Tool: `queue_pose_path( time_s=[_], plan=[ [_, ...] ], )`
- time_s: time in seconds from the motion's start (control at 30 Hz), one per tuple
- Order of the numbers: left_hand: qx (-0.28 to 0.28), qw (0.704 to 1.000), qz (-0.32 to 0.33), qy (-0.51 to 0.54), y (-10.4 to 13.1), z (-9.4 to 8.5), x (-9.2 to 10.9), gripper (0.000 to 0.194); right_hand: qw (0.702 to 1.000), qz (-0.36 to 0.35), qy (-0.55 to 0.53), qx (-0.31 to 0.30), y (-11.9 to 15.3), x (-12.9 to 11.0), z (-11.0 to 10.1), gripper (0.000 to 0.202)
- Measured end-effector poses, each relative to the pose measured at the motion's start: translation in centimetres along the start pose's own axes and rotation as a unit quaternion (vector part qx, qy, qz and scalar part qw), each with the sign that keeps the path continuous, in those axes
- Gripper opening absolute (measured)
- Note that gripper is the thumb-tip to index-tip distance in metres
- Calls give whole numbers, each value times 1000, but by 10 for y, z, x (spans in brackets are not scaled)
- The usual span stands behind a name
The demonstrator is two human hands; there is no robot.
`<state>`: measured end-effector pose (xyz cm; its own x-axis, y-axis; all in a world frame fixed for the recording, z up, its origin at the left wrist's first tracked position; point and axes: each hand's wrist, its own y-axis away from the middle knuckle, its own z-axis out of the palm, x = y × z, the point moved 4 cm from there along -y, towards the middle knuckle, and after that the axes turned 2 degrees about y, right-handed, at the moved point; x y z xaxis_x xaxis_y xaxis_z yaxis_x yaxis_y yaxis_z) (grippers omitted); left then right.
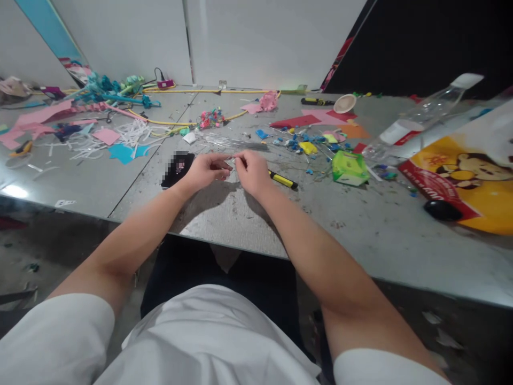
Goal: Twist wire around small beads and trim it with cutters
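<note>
Silvery thin strands (236, 142) lie loosely bunched beyond the yellow-and-black tool (284, 180). Left of that tool, the left hand (208, 170) curls loosely toward the right hand (252, 170), fingertips drawn together; whether either of the 2 clamps anything cannot be told.

gray table (385, 235) (stained), pink paper (48, 114), bottle (420, 118)

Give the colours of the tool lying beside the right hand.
The tool is yellow and black, as the head view shows.
</note>
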<state>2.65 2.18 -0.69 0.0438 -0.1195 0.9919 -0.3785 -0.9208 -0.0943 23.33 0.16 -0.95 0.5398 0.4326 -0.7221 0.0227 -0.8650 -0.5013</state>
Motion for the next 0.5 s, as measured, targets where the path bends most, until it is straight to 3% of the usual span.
queue_pose_path(
  time_s=[0.3, 0.5],
  plan=[
    [-4, 1000, -2, -7, 0, -4, 7, 61, 1000, 12, -21, -10, -2, -8, 0, 23],
    [16, 999, -36, 17, 2, -2, 7, 47, 997, 56, -52, 19, 6, -12, -2, 22]
  ],
)
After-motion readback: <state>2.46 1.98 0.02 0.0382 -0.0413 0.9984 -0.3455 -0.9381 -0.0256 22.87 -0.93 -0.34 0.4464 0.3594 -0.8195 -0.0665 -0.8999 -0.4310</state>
